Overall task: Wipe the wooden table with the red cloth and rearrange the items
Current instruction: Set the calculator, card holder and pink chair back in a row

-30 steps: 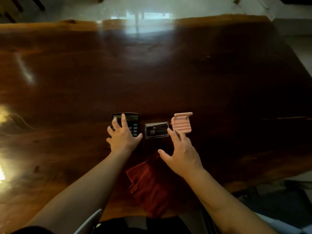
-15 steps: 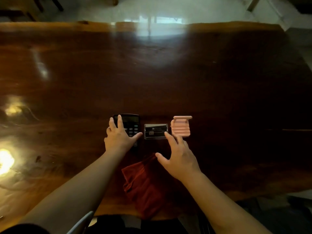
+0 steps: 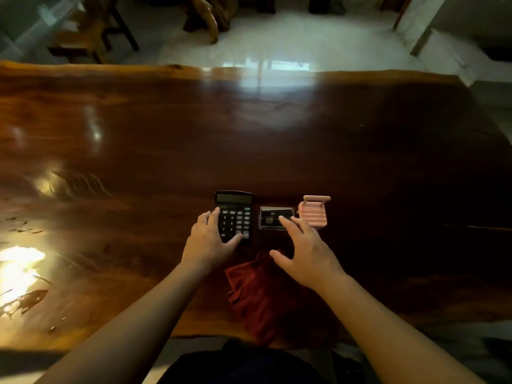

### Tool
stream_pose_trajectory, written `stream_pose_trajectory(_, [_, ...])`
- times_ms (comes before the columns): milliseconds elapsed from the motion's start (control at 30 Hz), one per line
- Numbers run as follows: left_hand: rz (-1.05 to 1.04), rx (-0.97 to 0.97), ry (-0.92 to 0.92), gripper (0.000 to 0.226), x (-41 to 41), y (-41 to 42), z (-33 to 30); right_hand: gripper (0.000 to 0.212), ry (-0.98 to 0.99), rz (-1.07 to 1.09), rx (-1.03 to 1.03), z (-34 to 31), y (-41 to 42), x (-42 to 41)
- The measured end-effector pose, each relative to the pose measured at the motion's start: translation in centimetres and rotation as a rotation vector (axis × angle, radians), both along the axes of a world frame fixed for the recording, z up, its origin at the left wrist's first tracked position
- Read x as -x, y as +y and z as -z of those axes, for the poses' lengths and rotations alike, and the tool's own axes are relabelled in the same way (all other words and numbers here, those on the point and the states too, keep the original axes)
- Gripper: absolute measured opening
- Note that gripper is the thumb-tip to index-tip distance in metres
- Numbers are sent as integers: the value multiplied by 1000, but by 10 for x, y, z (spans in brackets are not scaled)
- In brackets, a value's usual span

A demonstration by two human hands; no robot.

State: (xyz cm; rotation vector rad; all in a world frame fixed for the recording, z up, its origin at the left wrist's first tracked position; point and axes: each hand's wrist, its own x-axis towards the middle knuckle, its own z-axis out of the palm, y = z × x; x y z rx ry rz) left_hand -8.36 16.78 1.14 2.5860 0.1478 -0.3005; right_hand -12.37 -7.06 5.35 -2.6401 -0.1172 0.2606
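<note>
On the dark wooden table (image 3: 277, 134) three items stand in a row near me: a black calculator (image 3: 235, 209), a clear box (image 3: 273, 216) with dark contents, and a pink slatted holder (image 3: 314, 212). My left hand (image 3: 209, 242) rests on the calculator's left and lower edge, fingers and thumb around its corner. My right hand (image 3: 307, 252) hovers with spread fingers, its fingertips touching the clear box's near right side. A crumpled red cloth (image 3: 257, 295) lies at the table's near edge between my forearms, held by neither hand.
Beyond the table's far edge are a pale glossy floor (image 3: 291, 42), a wooden chair (image 3: 88, 37) at far left and a carved wooden base (image 3: 210, 15). Bright light glares on the table's left side (image 3: 19, 267).
My left hand has slid back toward the calculator's lower left, uncovering its keys. The right hand stays by the clear box. The camera has tilted up, showing more floor.
</note>
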Motion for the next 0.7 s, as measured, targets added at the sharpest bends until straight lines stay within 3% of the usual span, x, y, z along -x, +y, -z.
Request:
stream_pose_trajectory(367, [211, 170, 166, 86, 25, 7, 5, 76, 12, 233, -42, -13, 6, 42])
stream_pose_trajectory(700, [364, 133, 282, 80, 19, -37, 27, 73, 291, 452, -98, 36, -16, 78])
